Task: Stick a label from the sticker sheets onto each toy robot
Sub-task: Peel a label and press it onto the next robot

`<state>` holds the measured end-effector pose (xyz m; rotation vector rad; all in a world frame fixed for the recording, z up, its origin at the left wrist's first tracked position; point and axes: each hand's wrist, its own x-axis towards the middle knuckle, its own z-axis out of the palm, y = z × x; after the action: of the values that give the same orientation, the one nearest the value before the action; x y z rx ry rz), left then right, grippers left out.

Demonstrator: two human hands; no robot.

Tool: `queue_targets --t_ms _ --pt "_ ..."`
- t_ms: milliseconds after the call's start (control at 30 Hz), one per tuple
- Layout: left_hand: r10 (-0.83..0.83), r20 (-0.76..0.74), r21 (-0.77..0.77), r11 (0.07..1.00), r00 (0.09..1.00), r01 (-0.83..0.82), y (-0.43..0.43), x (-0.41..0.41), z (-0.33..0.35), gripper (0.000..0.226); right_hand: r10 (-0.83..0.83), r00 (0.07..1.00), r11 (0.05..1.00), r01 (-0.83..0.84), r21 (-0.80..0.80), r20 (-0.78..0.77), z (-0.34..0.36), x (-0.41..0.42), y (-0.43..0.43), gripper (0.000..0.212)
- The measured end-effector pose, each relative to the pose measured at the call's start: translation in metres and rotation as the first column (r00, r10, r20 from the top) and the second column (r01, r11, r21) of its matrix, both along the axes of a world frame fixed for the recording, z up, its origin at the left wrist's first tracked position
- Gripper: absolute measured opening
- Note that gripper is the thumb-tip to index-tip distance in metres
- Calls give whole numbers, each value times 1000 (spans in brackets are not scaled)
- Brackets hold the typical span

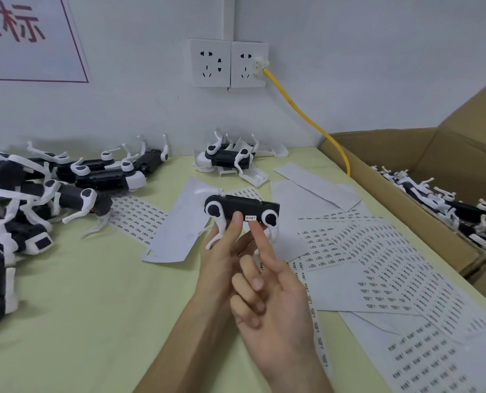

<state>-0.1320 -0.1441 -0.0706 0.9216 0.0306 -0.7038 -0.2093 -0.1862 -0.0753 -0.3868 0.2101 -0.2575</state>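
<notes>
Toy robot (243, 207): held above the middle of the table (80, 293), in front of the person, clear of the surface.

1. Containers. One open cardboard box (400, 199) stands at the right edge of the table. It holds a heap of black-and-white toy robots (448, 205), tangled together. How deep the heap goes cannot be told.

2. Held unit. The body is a black oblong lying level, with a round white-and-black joint at each end and thin white legs hanging below. A small white label (251, 218) with dark print sits on the near face, between the two joints.

3. Hands. The left hand (222, 262) grips the body from below, its thumb pressed flat on the near face just left of the label. The right hand (273, 296) has its forefinger straight, the tip at the label's lower edge; its other fingers are curled and hold nothing.

4. Surroundings. Sticker sheets (378, 251) printed in rows lie fanned out on the right half of the table. A pile of further robots (66, 180) lies at the left.
</notes>
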Motion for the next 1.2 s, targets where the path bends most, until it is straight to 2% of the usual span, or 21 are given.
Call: queue_targets --t_ms 200,467,600,633,733,800,1067,1200 --pt "-4 17 -35 999 1000 4 -2 0 -1 92 0 1000 1000 0 20 15 -1 1 -2 49" --pt "36 43 -83 996 998 -32 -3 2 -2 71 2 1000 999 -3 36 23 -4 1 -3 47" --pt "35 79 -93 995 996 -28 -4 1 -2 83 2 1000 999 -3 34 31 -5 1 -3 47" --pt "40 87 -93 995 995 -32 -4 1 -3 79 2 1000 1000 -3 31 30 -4 1 -3 48" --pt "30 102 -87 996 994 -21 -5 1 -6 50 -7 1000 999 6 33 18 -4 0 -3 47" --pt "22 107 -81 997 994 -14 -4 1 -7 45 -10 1000 999 10 36 13 -4 1 -3 46" --pt "18 106 -90 996 994 -9 -4 1 -7 39 -10 1000 998 9 59 18 -4 0 -2 46" --pt "21 97 -95 995 995 -12 -4 1 -5 46 -12 1000 998 11 58 15 -4 0 -2 47"
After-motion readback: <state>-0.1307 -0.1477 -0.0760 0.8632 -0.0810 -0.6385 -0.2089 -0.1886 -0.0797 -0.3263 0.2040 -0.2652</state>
